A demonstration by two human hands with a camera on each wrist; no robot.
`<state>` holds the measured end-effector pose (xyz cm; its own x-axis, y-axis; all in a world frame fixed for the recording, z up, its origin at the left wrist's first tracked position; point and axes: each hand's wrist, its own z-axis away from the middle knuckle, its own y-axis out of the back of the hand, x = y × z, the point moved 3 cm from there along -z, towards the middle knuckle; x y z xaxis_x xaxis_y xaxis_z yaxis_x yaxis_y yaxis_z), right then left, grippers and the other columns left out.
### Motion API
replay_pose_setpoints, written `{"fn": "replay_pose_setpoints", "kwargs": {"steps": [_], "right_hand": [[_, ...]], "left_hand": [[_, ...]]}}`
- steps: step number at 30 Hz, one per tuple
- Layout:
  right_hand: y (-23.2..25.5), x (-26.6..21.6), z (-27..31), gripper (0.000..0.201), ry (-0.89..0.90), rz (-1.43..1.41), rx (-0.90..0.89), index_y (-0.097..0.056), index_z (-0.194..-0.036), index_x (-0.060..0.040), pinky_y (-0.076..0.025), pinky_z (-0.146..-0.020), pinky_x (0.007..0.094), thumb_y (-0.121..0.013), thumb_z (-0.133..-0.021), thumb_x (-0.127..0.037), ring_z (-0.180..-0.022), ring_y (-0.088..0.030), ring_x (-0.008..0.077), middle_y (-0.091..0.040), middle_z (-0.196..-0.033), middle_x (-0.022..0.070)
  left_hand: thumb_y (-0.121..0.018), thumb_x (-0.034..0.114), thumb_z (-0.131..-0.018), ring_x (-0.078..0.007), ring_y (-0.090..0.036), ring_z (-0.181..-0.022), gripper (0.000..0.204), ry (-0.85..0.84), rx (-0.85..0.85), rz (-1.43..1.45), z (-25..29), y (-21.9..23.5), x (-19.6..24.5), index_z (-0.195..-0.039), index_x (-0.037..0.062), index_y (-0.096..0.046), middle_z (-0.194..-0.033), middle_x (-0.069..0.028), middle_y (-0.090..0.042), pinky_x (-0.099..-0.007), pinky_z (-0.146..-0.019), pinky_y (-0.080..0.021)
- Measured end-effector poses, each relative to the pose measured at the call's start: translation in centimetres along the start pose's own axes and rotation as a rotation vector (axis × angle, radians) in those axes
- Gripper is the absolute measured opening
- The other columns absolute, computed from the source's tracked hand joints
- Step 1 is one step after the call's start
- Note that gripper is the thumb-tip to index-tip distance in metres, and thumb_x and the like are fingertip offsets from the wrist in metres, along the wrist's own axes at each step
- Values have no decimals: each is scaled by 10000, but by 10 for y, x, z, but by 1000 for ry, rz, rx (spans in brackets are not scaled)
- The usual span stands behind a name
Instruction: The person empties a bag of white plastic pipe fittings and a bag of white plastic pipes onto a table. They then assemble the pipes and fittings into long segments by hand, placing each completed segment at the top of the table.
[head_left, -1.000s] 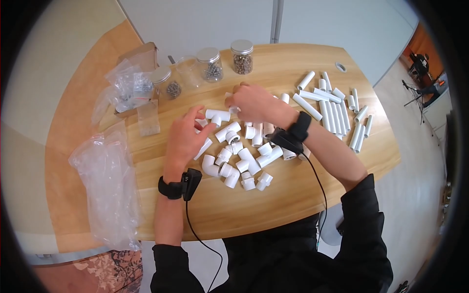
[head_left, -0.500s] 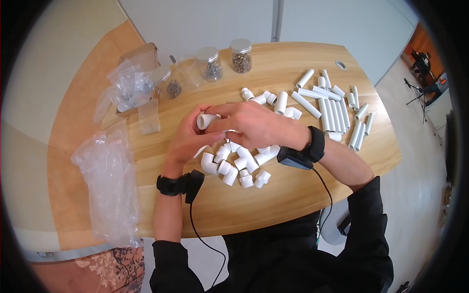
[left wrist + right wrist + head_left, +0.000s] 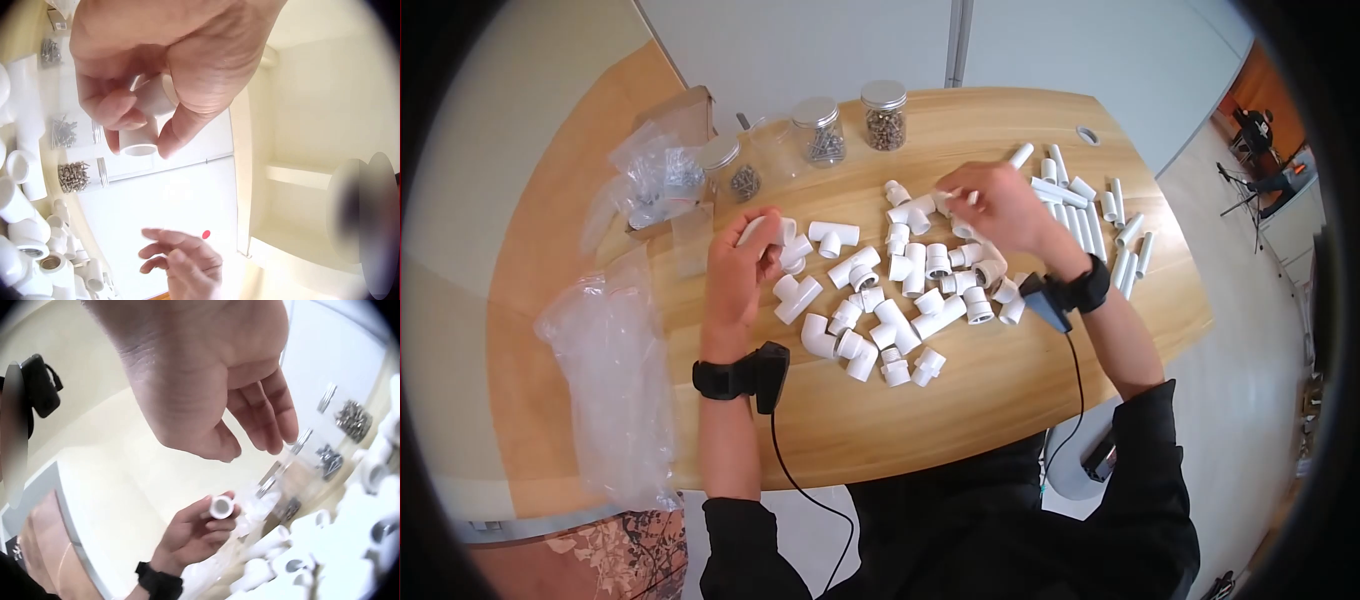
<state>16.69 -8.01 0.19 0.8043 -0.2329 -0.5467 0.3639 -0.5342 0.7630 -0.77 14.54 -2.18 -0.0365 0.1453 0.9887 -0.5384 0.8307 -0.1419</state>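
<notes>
- Head view: a person in black sleeves (image 3: 1145, 440) is working over a wooden table (image 3: 920, 430).
- The left hand (image 3: 738, 275) is pinching a white pipe fitting (image 3: 788, 232), which is sitting above the table's left part, just beside the loose fittings.
- The right hand (image 3: 1007, 205) is hovering over the far right side of those loose fittings (image 3: 895, 325), well apart from the left; its fingers are bending lightly.
- White straight pipes (image 3: 1092, 232) are lying in a group to the right. Three lidded jars (image 3: 885, 125) of metal hardware are standing along the far edge, with a clear container (image 3: 775, 148) between two of them. Plastic bags (image 3: 615, 380) and a cardboard box (image 3: 685, 120) are resting at the left.
- Left wrist view: the left hand's thumb and fingers are gripping the white pipe fitting, one round end showing below the fingertips. The right hand is appearing lower down, fingers spreading loosely.
- Right wrist view: the right hand is filling the top, thumb standing apart from its relaxed, drooping fingers. Beyond it, the left hand is holding the fitting with its round opening facing this camera.
</notes>
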Motion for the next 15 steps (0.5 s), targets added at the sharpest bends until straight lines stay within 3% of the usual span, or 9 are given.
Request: {"fn": "replay_pose_setpoints", "kwargs": {"steps": [2, 6, 15], "right_hand": [[15, 38, 5, 200, -105, 161, 17, -647, -898, -35, -490, -652, 357, -574, -730, -115, -725, -619, 291, -642, -795, 147], [32, 75, 25, 237, -262, 309, 17, -653, -909, -30, -493, -665, 363, -574, -725, -157, -725, -619, 306, -648, -788, 150], [29, 85, 44, 244, -371, 381, -44, -652, -911, -28, -482, -688, 386, -561, -745, -182, -751, -607, 314, -650, -790, 139]], "left_hand": [[-554, 156, -873, -61, -472, -610, 181, 29, 9, 158, 0, 1, 0, -983, 12, -553, -769, -17, -558, -187, -478, -362], [-523, 173, -894, -75, -483, -629, 188, -9, -26, 136, -3, 2, -7, -980, 8, -550, -804, -33, -569, -199, -499, -381], [-512, 144, -895, -111, -510, -705, 226, -2, -18, 89, -3, 2, -8, -1048, -21, -533, -871, -59, -569, -246, -618, -437]]}}
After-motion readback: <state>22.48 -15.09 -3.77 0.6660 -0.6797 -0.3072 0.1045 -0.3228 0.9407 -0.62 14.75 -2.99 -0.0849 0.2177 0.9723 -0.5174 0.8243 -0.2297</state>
